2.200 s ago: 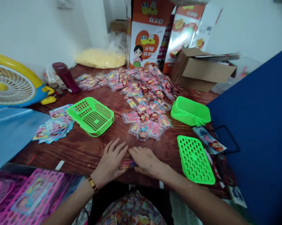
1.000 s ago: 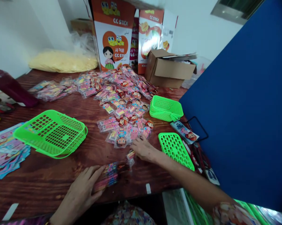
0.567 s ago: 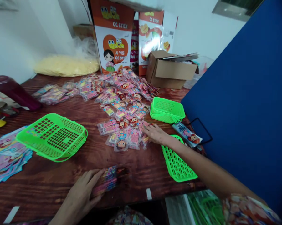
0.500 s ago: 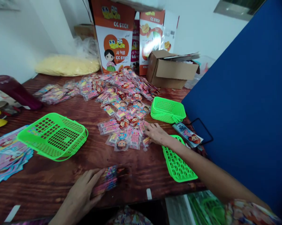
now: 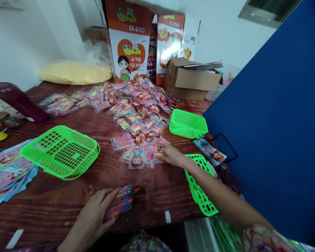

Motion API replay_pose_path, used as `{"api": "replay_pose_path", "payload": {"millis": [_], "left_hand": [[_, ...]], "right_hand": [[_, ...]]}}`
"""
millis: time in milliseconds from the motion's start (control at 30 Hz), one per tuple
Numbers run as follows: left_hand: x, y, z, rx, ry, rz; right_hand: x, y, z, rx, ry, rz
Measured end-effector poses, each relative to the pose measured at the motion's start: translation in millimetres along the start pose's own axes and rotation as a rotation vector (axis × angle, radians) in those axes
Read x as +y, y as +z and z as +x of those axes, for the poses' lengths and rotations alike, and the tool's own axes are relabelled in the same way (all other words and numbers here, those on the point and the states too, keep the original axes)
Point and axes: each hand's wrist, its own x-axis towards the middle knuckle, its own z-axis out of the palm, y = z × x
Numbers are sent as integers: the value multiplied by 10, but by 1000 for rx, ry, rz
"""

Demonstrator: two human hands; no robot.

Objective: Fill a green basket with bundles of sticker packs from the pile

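My left hand (image 5: 94, 217) lies on a small stack of pink candy packets (image 5: 124, 200) at the near table edge, fingers stretched along its left side. My right hand (image 5: 173, 155) reaches forward to the near right edge of the big pile of candy packets (image 5: 138, 119) and its fingers close on one packet (image 5: 159, 154) there. An open green basket (image 5: 61, 151) stands tilted to the left of the pile. A flat green basket lid (image 5: 199, 189) lies under my right forearm.
A stack of green baskets (image 5: 188, 123) sits right of the pile. Printed cards (image 5: 7, 173) lie far left. Orange CC Stick cartons (image 5: 129, 42), a cardboard box (image 5: 192, 78), a yellow bag (image 5: 74, 71) and a maroon bottle (image 5: 18, 101) line the back. A blue panel (image 5: 272, 115) walls the right.
My right hand left the small stack, reached out to the pile's right edge, then drew slightly back toward me onto a packet. My left hand stayed on the stack. The view turned right.
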Motion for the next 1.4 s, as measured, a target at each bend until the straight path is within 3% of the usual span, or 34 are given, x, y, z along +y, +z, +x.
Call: {"api": "replay_pose_path", "payload": {"millis": [133,200,267,333,433,633,767,900,1033,1200,1300,1400], "left_hand": [[-24,26,-26,-26,-20,-15],[-27,23,-38,-55,-36,-21],[-21,15,-44,-81,-56,-29],[-12,9,-45,-99,-72,-40],[4,7,-45,-103,-86,-51],[38,-17,-39,-120,-101,-77],[46,-24,-33,-127,-111,-87],[45,-25,-16,-120,-105,-92],[59,-55,13,-121,-103,-102],[78,-85,18,-136,-109,-108],[81,-73,3,-121,-107,-116],[76,-60,-3,-114,-99,-128]], "right_hand": [[-701,222,-156,-8,38,13],[-952,203,-245,-77,11,30],[-1036,79,-292,-175,-28,16],[-971,-90,-265,-209,-57,-41],[-776,-263,-76,-106,-112,-134],[-739,-101,281,-75,-198,-255],[-793,81,7,8,-242,-326],[-674,96,-295,-142,-227,-94],[-561,-19,-122,-138,-140,50],[-718,-30,167,-218,-42,-43],[-780,73,-43,-273,-12,-55],[-684,106,-358,-310,19,-3]]}}
